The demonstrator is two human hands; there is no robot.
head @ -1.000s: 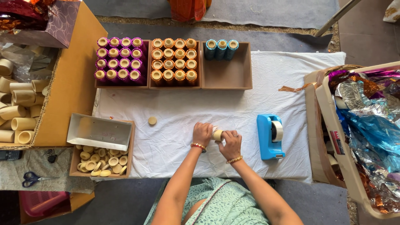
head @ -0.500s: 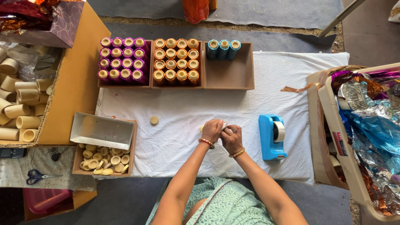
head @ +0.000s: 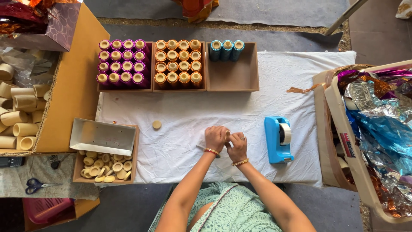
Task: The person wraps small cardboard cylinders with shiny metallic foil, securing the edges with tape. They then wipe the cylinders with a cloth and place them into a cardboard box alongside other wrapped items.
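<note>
A small pale cardboard tube (head: pixel 227 134) sits pinched between the two hands, just above the middle of the white cloth (head: pixel 206 111) that covers the table. The left hand (head: pixel 214 138) curls its fingers closed around the tube's near side, and the right hand (head: pixel 237 147) presses in against it from the other side, fingers bent tight over it (only the tube's round end peeks out between them, so how much of it each hand covers I cannot tell). Both wrists wear bead bangles.

Just right of the hands stands a blue tape dispenser (head: pixel 278 139) with a roll in it. To the left, apart from the hands, a single tan disc (head: pixel 157 124) lies on the cloth, and beyond it a wooden box of tan discs (head: pixel 105 165) has a grey metal tray (head: pixel 102 137) resting over its top.

Along the far edge are three wooden trays: one full of purple-wrapped tubes (head: pixel 122 62), one of orange-wrapped tubes (head: pixel 178 62), and one holding just three blue-wrapped tubes (head: pixel 226 49). A carton of bare tubes (head: pixel 19 107) is at far left, scissors (head: pixel 34 185) below it, and a bin of shiny foil sheets (head: pixel 377 124) at right.
</note>
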